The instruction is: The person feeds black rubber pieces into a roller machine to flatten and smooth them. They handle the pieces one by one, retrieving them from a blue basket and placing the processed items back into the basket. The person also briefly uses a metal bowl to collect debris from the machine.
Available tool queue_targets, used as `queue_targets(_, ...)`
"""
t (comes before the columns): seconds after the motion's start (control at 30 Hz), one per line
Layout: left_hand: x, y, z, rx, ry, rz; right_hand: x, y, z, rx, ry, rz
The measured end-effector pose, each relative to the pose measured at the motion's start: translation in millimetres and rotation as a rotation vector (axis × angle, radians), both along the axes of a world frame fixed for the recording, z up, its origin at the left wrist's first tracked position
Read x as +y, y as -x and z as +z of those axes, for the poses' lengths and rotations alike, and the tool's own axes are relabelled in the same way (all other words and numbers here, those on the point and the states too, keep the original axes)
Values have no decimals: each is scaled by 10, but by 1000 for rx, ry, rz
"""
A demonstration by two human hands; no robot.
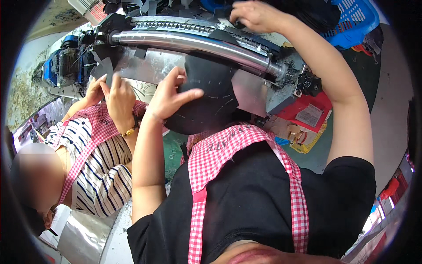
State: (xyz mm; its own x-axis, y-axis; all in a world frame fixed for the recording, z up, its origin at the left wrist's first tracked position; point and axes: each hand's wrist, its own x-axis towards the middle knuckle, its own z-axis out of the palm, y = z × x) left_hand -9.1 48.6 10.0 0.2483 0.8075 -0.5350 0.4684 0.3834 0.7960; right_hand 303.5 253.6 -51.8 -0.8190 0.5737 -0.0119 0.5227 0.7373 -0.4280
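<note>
A large black sheet (206,94) with a rounded near edge and pale marks lies on the metal feed plate, its far end near the shiny roller (193,44). At its left edge is my left hand (172,94), the thumb stretched over the sheet and the fingers apart from it. My right hand (257,16) reaches past the roller to the far side. Its fingers are curled down at dark material there; what they hold is hard to make out.
At the left a co-worker's hands (112,94) handle grey pieces (102,69) close to the plate. A blue motor (61,66) adjoins the roller's left end. Black knobs (310,81) stick out at its right end. A blue basket (354,22) stands far right, above a red bag (310,112).
</note>
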Motion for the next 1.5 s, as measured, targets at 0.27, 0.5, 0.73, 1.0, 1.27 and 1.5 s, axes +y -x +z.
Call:
queue_targets(0.27, -325, 58, -13, 96, -123, -15, 215, -27, 601, 416, 180, -242)
queue_targets(0.5, 23, -21, 48, 41, -119, -73, 64, -57, -104, 7, 198, -12)
queue_targets(0.73, -292, 75, 10, -157, 20, 6, 244, -35, 396, 243, 220, -180)
queue_targets(1.0, -116, -3, 54, -136, -68, 107, 66, -53, -60, -17, 165, 64)
queue_targets(1.27, -77, -2, -185, 19, -135, -171, 274, 13, 521, 455, 123, -178)
queue_targets(1.5, -210, 92, -16, -285, -42, 57, 181, -121, -185, -73, 266, 56)
